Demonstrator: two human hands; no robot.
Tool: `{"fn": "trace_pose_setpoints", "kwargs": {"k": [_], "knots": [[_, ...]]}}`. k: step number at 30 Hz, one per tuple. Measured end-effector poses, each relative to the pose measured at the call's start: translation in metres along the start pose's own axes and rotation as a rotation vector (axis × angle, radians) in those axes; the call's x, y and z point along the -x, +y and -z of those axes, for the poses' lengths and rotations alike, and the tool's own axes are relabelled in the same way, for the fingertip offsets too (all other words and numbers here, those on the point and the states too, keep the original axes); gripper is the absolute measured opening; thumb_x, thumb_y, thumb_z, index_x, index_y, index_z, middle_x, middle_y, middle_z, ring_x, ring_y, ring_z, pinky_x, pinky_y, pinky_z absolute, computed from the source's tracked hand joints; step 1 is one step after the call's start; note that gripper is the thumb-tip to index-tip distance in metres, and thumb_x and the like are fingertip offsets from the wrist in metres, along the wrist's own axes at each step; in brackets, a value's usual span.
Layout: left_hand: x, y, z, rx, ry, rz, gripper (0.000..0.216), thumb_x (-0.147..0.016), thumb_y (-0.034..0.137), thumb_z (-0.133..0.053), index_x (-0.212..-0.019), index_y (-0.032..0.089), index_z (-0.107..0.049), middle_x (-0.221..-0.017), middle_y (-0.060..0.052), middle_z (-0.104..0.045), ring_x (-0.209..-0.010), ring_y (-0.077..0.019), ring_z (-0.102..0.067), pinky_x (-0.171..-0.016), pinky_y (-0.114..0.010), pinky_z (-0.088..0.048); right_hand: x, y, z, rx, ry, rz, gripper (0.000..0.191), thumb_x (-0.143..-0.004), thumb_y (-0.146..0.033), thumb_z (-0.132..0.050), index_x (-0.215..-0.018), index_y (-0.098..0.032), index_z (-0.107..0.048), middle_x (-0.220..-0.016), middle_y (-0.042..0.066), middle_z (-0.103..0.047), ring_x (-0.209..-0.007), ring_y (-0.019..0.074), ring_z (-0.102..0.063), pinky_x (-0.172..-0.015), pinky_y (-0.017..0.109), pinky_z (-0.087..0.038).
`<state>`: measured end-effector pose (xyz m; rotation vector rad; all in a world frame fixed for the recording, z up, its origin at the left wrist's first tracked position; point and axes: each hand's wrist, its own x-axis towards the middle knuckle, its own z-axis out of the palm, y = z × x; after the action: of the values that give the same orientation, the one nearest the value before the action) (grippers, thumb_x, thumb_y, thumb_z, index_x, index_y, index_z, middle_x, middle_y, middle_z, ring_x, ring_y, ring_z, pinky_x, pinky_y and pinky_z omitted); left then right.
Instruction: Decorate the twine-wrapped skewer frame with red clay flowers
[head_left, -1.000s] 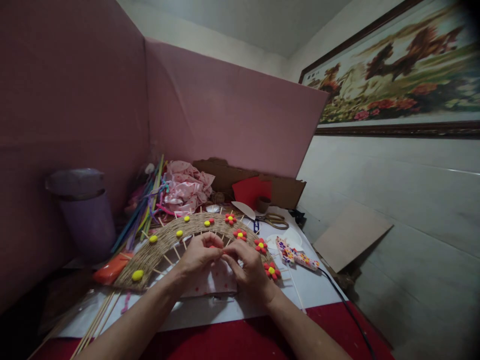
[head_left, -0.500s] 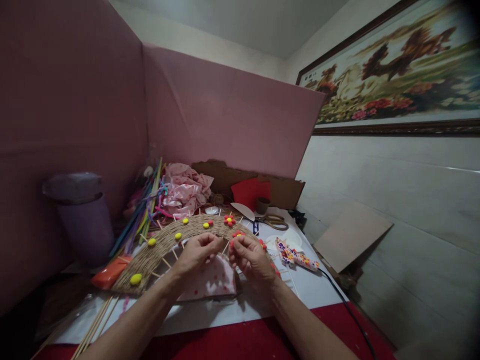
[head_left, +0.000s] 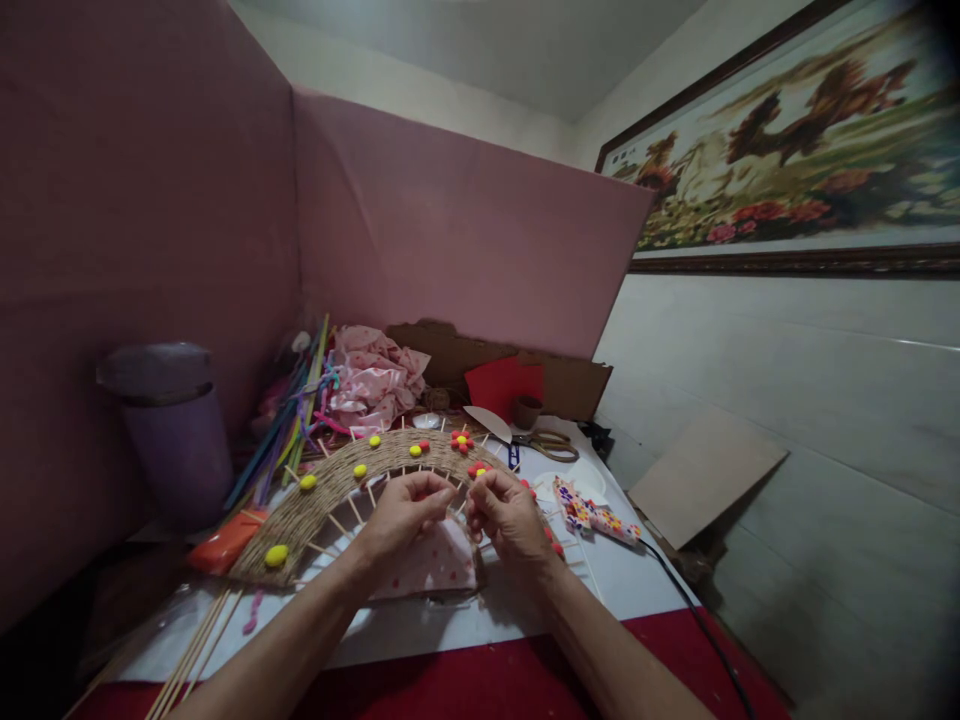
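My left hand and my right hand are raised close together over the middle of a woven twine arch. Thumb and fingertips are pinched on each hand; whatever lies between them is too small to make out. Thin wooden sticks poke out along both edges of the arch. Yellow dots sit on its left part, and a red flower with a yellow centre is at its top. More red pieces lie on the right, partly behind my right hand. Beneath my hands is a pink dotted cloth bundle.
To the right lies a flower-patterned glue gun with a black cord. Scissors and a brown cup stand behind. An orange packet, loose sticks and a purple bin are on the left.
Both hands stay pinched over the arch and have barely moved. The red bit seen at my right fingertips before is no longer visible. The whole view has shifted slightly.
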<state>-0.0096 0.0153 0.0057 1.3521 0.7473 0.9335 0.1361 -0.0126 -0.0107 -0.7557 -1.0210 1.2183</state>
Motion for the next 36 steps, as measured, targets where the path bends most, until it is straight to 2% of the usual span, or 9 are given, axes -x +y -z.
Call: {"fn": "trace_pose_setpoints", "kwargs": {"k": [4, 9, 14, 17, 20, 24, 29, 32, 36], "knots": [[-0.002, -0.005, 0.002, 0.011, -0.03, -0.057, 0.027, -0.068, 0.041, -0.066, -0.071, 0.014, -0.062, -0.054, 0.004, -0.048, -0.047, -0.0062, -0.037, -0.045, -0.019, -0.024, 0.001, 0.003, 0.0, -0.006, 0.029, -0.032, 0.035, -0.071, -0.047, -0.067, -0.079, -0.013, -0.062, -0.053, -0.003, -0.054, -0.041, 0.0063, -0.046, -0.036, 0.017, -0.038], [-0.003, -0.008, 0.003, -0.028, -0.015, -0.079, 0.026, -0.069, 0.04, -0.065, -0.071, 0.014, -0.063, -0.054, 0.003, -0.051, -0.048, -0.0065, -0.038, -0.045, -0.019, -0.025, 0.0, 0.005, -0.001, 0.007, 0.022, -0.024, 0.034, -0.06, -0.039, -0.078, -0.078, -0.015, -0.06, -0.061, -0.002, -0.059, -0.047, 0.0079, -0.053, -0.041, 0.018, -0.043], [-0.002, -0.006, 0.003, -0.008, 0.024, -0.09, 0.025, -0.071, 0.038, -0.064, -0.066, 0.014, -0.063, -0.047, 0.006, -0.046, -0.043, -0.005, -0.034, -0.043, -0.018, -0.024, 0.002, 0.004, 0.001, 0.051, 0.008, -0.079, 0.041, -0.071, -0.054, -0.064, -0.072, -0.014, -0.059, -0.045, -0.005, -0.051, -0.032, 0.0051, -0.041, -0.027, 0.015, -0.031], [-0.001, -0.004, 0.001, -0.012, 0.027, -0.099, 0.02, -0.07, 0.035, -0.066, -0.071, 0.015, -0.068, -0.052, 0.003, -0.054, -0.046, -0.0059, -0.041, -0.047, -0.019, -0.031, 0.005, 0.004, -0.001, 0.081, 0.039, -0.109, 0.046, -0.07, -0.059, -0.062, -0.066, -0.013, -0.058, -0.042, -0.006, -0.048, -0.029, 0.0035, -0.036, -0.025, 0.014, -0.026], [0.002, -0.003, -0.005, 0.021, -0.074, -0.126, 0.022, -0.068, 0.029, -0.069, -0.086, 0.017, -0.072, -0.068, -0.003, -0.067, -0.06, -0.011, -0.055, -0.06, -0.023, -0.042, 0.009, 0.005, -0.004, 0.162, 0.068, -0.11, 0.05, -0.068, -0.061, -0.062, -0.057, -0.014, -0.053, -0.039, -0.006, -0.047, -0.027, 0.0026, -0.034, -0.024, 0.014, -0.022], [0.004, -0.006, -0.011, 0.106, -0.212, -0.129, 0.024, -0.071, 0.029, -0.067, -0.091, 0.017, -0.072, -0.062, -0.003, -0.066, -0.058, -0.015, -0.058, -0.061, -0.029, -0.046, 0.011, 0.007, -0.006, 0.256, 0.078, -0.089, 0.053, -0.069, -0.065, -0.058, -0.057, -0.014, -0.054, -0.038, -0.005, -0.046, -0.026, 0.0032, -0.034, -0.025, 0.014, -0.02], [0.001, -0.01, -0.008, 0.05, -0.11, -0.195, 0.02, -0.069, 0.032, -0.069, -0.077, 0.013, -0.069, -0.066, -0.005, -0.067, -0.062, -0.0156, -0.06, -0.062, -0.028, -0.045, 0.013, 0.003, -0.007, 0.408, 0.128, 0.031, 0.06, -0.075, -0.069, -0.044, -0.052, -0.014, -0.053, -0.037, -0.003, -0.043, -0.027, 0.0046, -0.037, -0.027, 0.016, -0.023], [-0.002, -0.011, -0.006, 0.004, -0.069, -0.209, 0.023, -0.068, 0.034, -0.069, -0.071, 0.013, -0.062, -0.064, -0.002, -0.064, -0.061, -0.0139, -0.058, -0.059, -0.026, -0.044, 0.014, 0.003, -0.008, 0.453, 0.147, 0.094, 0.055, -0.079, -0.064, -0.043, -0.061, -0.014, -0.055, -0.045, -0.003, -0.048, -0.034, 0.0057, -0.041, -0.032, 0.016, -0.03], [-0.002, -0.012, -0.006, -0.148, 0.043, -0.218, 0.028, -0.07, 0.038, -0.066, -0.063, 0.014, -0.055, -0.055, 0.003, -0.053, -0.052, -0.008, -0.047, -0.05, -0.019, -0.035, 0.016, 0.007, -0.007, 0.551, 0.158, 0.172, 0.044, -0.086, -0.055, -0.042, -0.068, -0.016, -0.054, -0.055, -0.002, -0.052, -0.044, 0.0074, -0.046, -0.041, 0.018, -0.035]]}}
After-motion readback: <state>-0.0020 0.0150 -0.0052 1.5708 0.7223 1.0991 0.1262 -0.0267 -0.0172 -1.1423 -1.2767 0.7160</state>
